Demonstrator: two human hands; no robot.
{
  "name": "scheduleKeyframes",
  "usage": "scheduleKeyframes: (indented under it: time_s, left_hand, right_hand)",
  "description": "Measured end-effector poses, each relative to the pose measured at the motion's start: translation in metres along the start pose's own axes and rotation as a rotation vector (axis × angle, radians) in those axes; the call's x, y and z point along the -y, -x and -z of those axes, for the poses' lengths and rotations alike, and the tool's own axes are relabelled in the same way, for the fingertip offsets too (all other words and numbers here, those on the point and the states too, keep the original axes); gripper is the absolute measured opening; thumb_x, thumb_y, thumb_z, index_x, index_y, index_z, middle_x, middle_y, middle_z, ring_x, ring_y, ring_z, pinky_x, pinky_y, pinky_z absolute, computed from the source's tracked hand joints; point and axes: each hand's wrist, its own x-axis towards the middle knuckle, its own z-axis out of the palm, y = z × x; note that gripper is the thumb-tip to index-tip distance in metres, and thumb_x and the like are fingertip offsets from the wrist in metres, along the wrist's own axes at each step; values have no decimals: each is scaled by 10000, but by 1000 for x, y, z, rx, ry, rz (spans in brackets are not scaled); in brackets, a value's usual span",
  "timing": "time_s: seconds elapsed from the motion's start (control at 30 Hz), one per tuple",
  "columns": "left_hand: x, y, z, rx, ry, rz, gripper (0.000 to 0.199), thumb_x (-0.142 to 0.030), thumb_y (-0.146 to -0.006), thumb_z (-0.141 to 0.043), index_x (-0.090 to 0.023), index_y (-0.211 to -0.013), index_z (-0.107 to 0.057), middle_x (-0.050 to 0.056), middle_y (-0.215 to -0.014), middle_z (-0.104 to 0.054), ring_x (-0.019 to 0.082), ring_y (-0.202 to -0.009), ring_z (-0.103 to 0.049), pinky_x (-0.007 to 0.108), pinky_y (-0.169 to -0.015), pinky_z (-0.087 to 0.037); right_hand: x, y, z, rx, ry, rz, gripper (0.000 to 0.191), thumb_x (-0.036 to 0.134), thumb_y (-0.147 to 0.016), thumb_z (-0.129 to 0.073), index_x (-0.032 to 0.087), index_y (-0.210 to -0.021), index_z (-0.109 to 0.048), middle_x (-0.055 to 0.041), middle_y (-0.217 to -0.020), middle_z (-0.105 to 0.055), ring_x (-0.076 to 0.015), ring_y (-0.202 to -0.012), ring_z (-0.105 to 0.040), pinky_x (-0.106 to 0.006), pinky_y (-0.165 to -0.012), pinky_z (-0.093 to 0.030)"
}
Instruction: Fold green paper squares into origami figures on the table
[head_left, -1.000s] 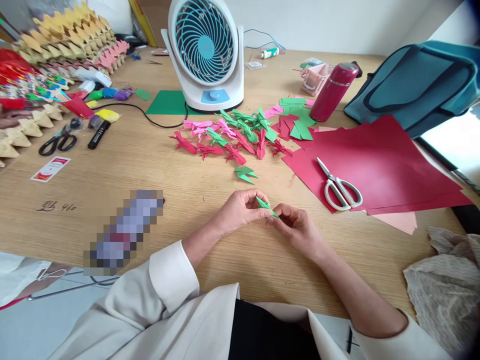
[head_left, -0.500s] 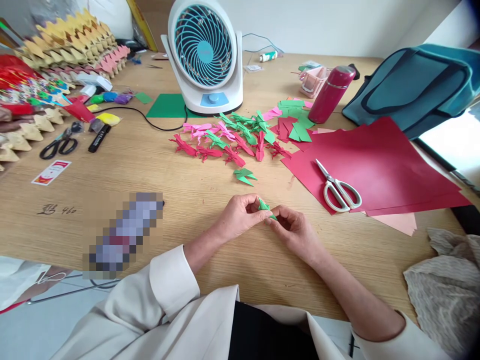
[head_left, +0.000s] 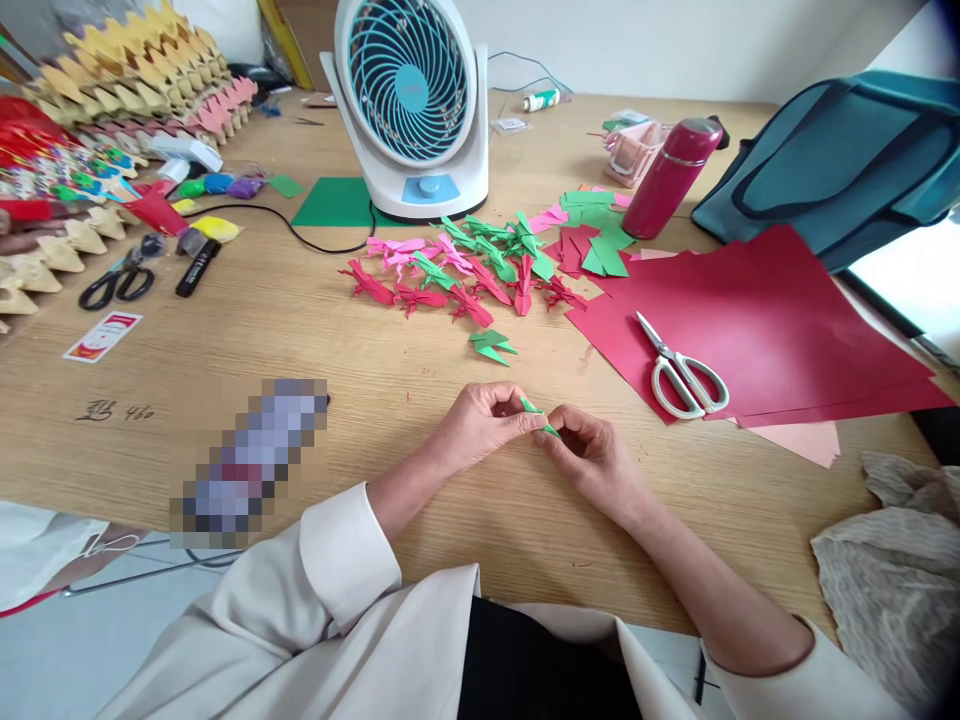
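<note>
One fan [head_left: 411, 90] on wooden table [head_left: 345, 370]

The held green paper [head_left: 530, 406] has turned slightly.

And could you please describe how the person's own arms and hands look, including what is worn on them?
Both the left hand and the right hand are bare, without gloves; no watch or bracelet shows. The loose sleeves are plain cream: the left sleeve ends in a wide, turned-back cuff, and the right sleeve leaves the forearm uncovered.
</note>
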Motion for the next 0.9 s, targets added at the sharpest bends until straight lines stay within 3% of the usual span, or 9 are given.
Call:
scheduleKeyframes:
  time_s: [0.33, 0.53, 0.9]
  left_hand:
    - [-2, -1, 1, -5, 99, -44, 291, -384, -730, -787, -132, -703, -644, -17, -646, -595, 87, -623, -479, 222, -619, -371]
    - [-5, -1, 4, -8, 130, -10, 338, -420, -701, -816, -131, -653, -648, -31, -597, -542, 77, -593, -429, 224, -590, -326]
    - [-3, -1, 5, -37, 135, -2, 345, -475, -792, -730, -132, -763, -739, 7, -651, -604, 92, -604, -460, 237, -595, -361]
  right_hand:
    - [-1, 1, 0, 20, -13, 24, 201, 298, -885, -613, 187, -723, -571, 39, -616, -442, -104, -577, -372, -254, -547, -303]
    - [1, 1, 0, 29, -18, 32, 195, 278, -885, -612, 187, -716, -576, 40, -609, -455, -102, -571, -384, -254, -545, -303]
    - [1, 1, 0, 32, -21, 30, 206, 271, -883, -604, 181, -701, -569, 49, -592, -415, -93, -555, -362, -250, -532, -283]
